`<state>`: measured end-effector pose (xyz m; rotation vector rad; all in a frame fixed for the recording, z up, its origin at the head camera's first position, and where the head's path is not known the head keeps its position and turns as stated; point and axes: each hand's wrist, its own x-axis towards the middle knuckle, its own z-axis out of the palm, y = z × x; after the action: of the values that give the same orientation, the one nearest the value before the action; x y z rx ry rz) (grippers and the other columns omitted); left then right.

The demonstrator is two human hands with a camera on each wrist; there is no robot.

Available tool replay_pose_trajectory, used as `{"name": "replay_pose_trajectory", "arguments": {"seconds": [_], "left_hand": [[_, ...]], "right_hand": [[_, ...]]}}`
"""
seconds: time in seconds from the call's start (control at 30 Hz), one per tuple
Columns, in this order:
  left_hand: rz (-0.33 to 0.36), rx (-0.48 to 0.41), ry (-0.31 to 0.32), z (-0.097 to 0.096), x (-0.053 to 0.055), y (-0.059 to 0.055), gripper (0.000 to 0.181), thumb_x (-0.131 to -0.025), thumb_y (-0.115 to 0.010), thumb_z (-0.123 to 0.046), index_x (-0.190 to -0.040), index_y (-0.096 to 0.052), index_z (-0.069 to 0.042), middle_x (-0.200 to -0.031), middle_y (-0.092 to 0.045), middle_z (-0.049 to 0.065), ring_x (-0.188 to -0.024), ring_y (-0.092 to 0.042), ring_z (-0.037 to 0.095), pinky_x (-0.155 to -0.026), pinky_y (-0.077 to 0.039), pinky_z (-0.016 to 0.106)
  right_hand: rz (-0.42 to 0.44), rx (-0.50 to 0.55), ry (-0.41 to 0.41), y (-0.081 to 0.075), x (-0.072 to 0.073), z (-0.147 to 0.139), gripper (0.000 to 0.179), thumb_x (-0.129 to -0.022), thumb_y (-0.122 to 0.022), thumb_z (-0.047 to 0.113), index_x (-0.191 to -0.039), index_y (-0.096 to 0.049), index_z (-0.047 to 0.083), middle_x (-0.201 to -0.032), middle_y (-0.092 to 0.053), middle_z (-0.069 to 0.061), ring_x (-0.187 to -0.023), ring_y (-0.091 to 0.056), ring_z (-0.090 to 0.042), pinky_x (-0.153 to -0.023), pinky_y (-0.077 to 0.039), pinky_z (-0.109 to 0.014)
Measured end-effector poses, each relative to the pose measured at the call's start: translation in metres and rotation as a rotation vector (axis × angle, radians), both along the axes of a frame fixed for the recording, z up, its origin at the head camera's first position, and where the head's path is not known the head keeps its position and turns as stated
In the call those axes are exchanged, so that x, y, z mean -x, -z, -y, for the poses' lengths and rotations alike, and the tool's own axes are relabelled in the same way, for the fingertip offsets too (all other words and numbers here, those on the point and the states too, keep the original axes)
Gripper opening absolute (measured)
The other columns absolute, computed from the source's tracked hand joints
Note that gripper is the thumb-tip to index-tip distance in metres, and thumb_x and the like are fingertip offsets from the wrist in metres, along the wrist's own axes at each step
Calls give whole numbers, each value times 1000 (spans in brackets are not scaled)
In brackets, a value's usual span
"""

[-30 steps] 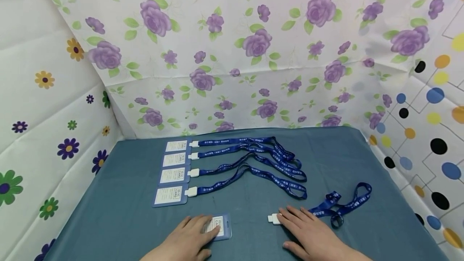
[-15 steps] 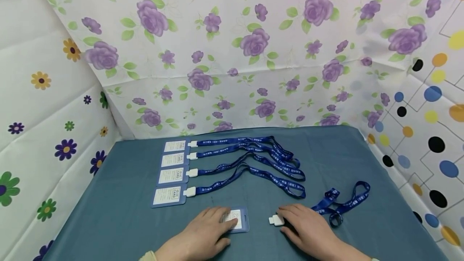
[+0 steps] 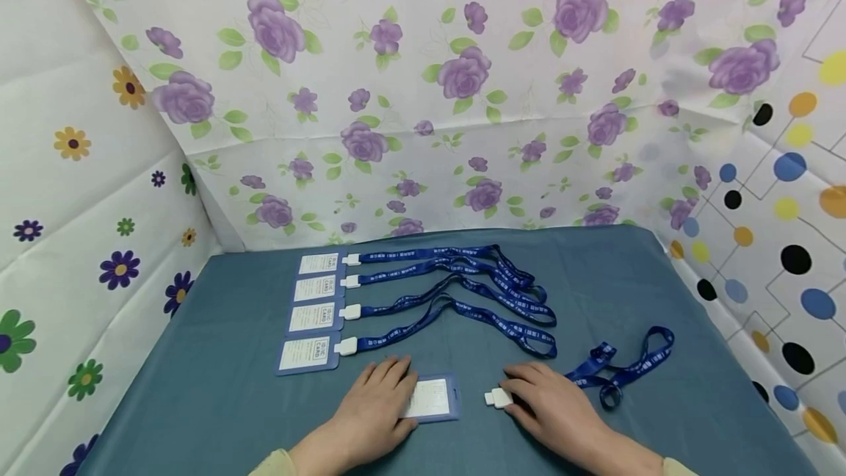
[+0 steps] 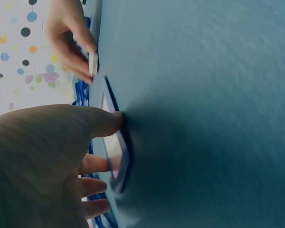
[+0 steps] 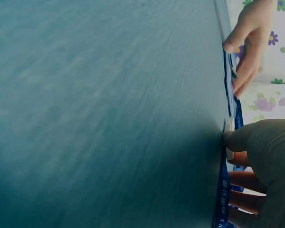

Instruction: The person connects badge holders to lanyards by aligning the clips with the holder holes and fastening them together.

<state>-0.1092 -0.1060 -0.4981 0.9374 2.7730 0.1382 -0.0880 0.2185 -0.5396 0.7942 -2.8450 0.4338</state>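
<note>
In the head view, a blue-framed card holder (image 3: 432, 397) with a white card lies at the front middle of the table. My left hand (image 3: 373, 406) grips its left part, thumb at the near edge and fingers toward the far edge. In the left wrist view the card holder (image 4: 115, 156) shows between thumb and index finger. To the right, my right hand (image 3: 555, 402) pinches a white clip (image 3: 497, 398), its narrow tip facing the card holder with a gap between. From this clip a blue printed lanyard (image 3: 637, 371) runs out behind the right hand, loosely looped.
Several card holders (image 3: 308, 353) lie stacked in a column at the back left, each joined by a white clip (image 3: 346, 347) to a blue lanyard (image 3: 396, 333) stretching right. Patterned cloth walls (image 3: 423, 94) enclose the blue-green table (image 3: 198, 388) at the back and sides.
My left hand has slid the card holder right, toward the clip, and its thumb has shifted from the card's face to the near edge. My right fingers have closed in around the clip.
</note>
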Motion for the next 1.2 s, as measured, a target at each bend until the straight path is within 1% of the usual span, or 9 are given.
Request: {"name": "replay_pose_trajectory", "arguments": {"seconds": [0.13,0.23,0.4,0.7,0.97,1.13,1.2], "left_hand": [[16,-36,4,-6,-2,3,70,-98,-66,-48,-154,-47,-12,-162,-37,11,-148,-33,32,-116,-30,59],[37,-53,-14,-4,-2,3,72,-97,-67,-49,-156,-45,-13,-162,-37,10,-148,-33,32,-116,-31,59],[48,-67,-37,1,-1,4,68,-96,-69,-47,-152,-51,-14,-160,-40,11,-146,-36,34,-114,-33,60],[56,-61,-50,0,0,6,66,-95,-70,-49,-150,-53,-16,-159,-42,11,-145,-37,35,-113,-34,61],[77,-65,-65,-2,1,6,66,-94,-70,-51,-150,-53,-20,-158,-42,11,-146,-36,35,-114,-32,62],[93,-82,-78,-3,1,6,65,-95,-71,-50,-150,-54,-21,-159,-42,10,-146,-35,34,-115,-31,62],[101,-95,-83,-3,1,6,64,-94,-72,-49,-150,-54,-21,-158,-42,10,-146,-35,35,-115,-31,62]], "right_hand": [[6,-10,-8,-1,2,5,39,-93,-77,40,-126,-74,19,-132,-67,0,-121,-61,-19,-96,-54,-42],[49,-9,6,-1,2,5,42,-93,-76,41,-129,-72,19,-135,-65,1,-125,-59,-20,-99,-53,-44],[97,17,26,-2,3,6,36,-93,-76,40,-125,-74,23,-137,-64,2,-126,-58,-20,-100,-52,-45],[64,41,15,-3,3,15,34,-92,-78,38,-121,-76,22,-134,-66,1,-125,-59,-21,-100,-51,-47],[133,37,26,-4,4,19,32,-94,-75,40,-121,-76,24,-136,-64,3,-129,-56,-21,-105,-47,-50],[163,60,36,-5,5,19,30,-92,-77,41,-118,-77,25,-136,-64,3,-129,-56,-22,-105,-46,-53],[161,77,37,-5,5,19,29,-91,-78,40,-117,-78,26,-135,-65,3,-128,-56,-22,-105,-46,-53]]}}
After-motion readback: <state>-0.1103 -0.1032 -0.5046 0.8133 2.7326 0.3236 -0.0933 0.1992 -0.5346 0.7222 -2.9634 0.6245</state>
